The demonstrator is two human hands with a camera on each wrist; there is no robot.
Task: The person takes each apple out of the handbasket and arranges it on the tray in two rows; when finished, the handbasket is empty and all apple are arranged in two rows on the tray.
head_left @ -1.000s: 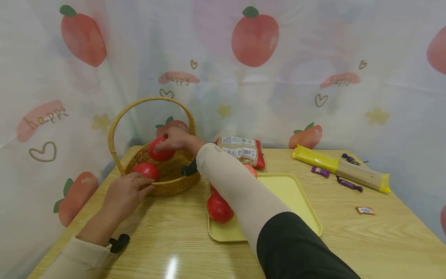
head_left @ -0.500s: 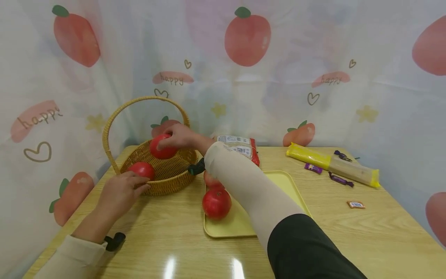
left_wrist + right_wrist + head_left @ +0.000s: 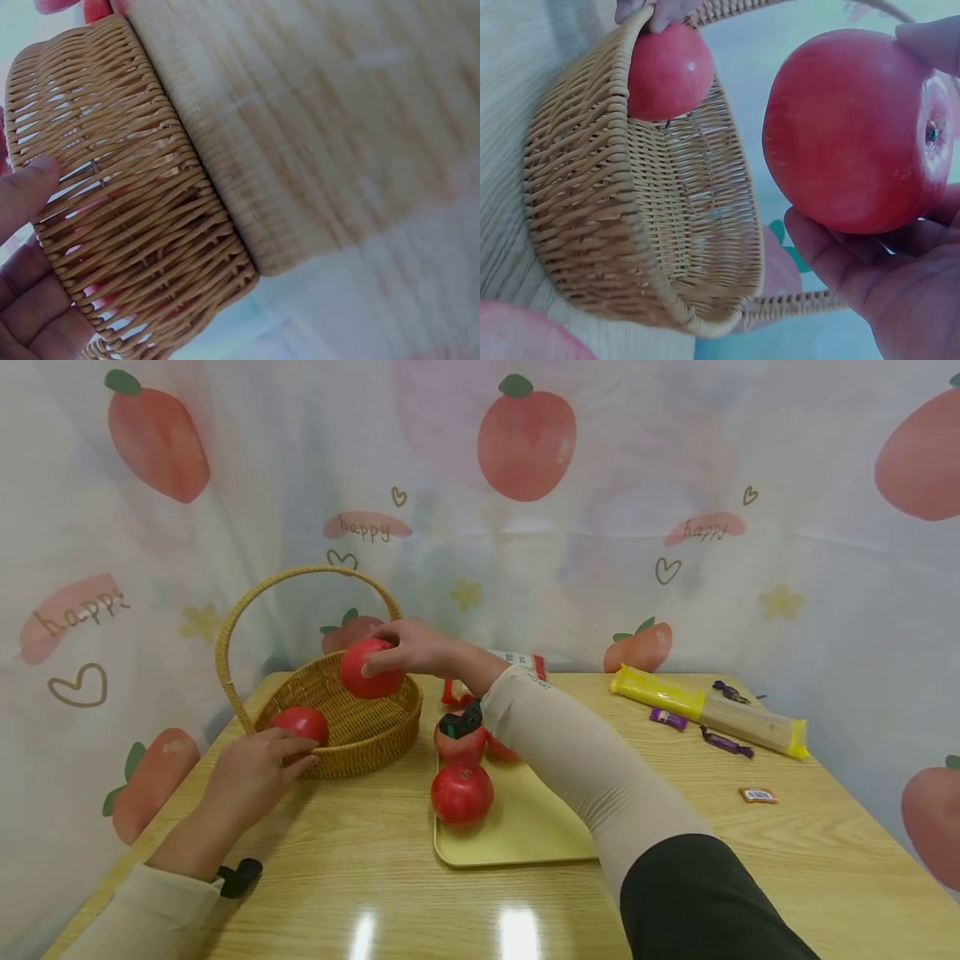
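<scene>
In the head view my right hand (image 3: pixel 420 647) holds a red apple (image 3: pixel 371 668) over the right side of the wicker basket (image 3: pixel 367 760). The right wrist view shows thumb and fingers around that apple (image 3: pixel 847 135), raised off the basket. My left hand (image 3: pixel 258 772) grips the basket's near left rim; in the left wrist view its thumb (image 3: pixel 30 187) lies against the woven wall (image 3: pixel 142 210). Inside the basket, close by the left hand, sits another red apple (image 3: pixel 302 725). Several more apples (image 3: pixel 462 793) sit along the left side of a yellow tray (image 3: pixel 525 852).
The basket's tall handle (image 3: pixel 300 572) arches over it. Behind the tray, a red and white packet (image 3: pixel 525 662) is partly hidden by my right arm. At the right lie a long yellow-ended packet (image 3: pixel 712 710), purple-wrapped sweets (image 3: pixel 726 742) and a small orange-and-white one (image 3: pixel 758 795).
My right hand has lifted the apple up and rightward from inside the basket to above its right side. The left hand stays on the rim. The head view has shifted slightly.
</scene>
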